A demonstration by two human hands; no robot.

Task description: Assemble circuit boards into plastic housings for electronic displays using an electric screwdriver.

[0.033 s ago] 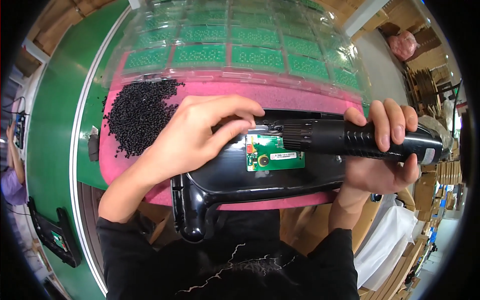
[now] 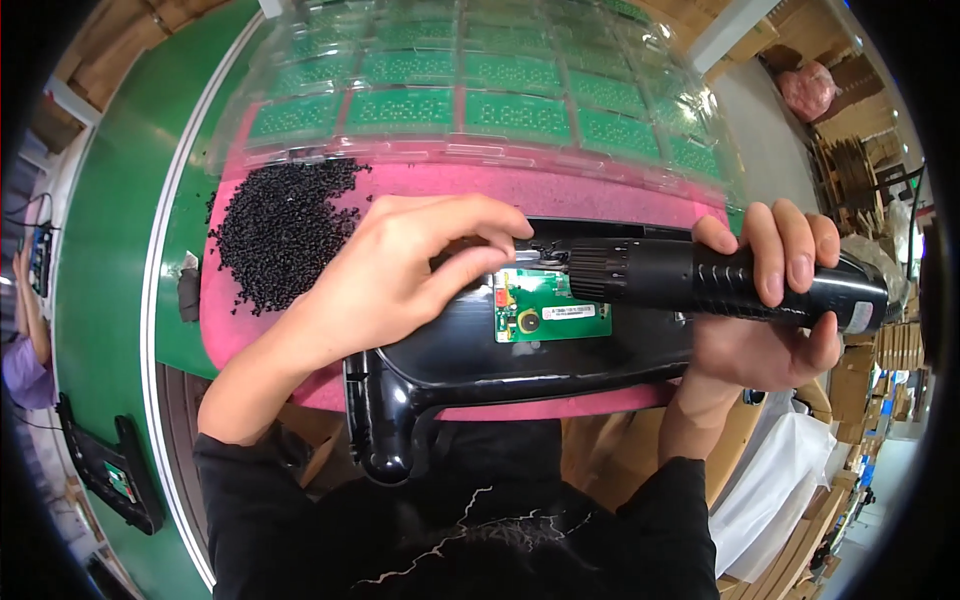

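My right hand (image 2: 775,270) is wrapped round a black electric screwdriver (image 2: 660,275), held nearly level with its ribbed nose pointing left. Beneath that nose lies a green circuit board (image 2: 545,318) with a white label and a round buzzer-like part, set in a black plastic housing (image 2: 480,365). My left hand (image 2: 400,260) reaches over the housing's left part, thumb and forefinger brought close together near the screwdriver's tip. What those fingers hold, if anything, is too small to make out. The screwdriver's nose hides part of the board's upper right.
A heap of small black screws (image 2: 285,235) lies on the pink mat (image 2: 460,180), left of the housing. Behind are clear plastic trays (image 2: 455,110) of green boards. Another black housing (image 2: 110,465) rests on the green table (image 2: 110,290) at left, where another person's arm shows.
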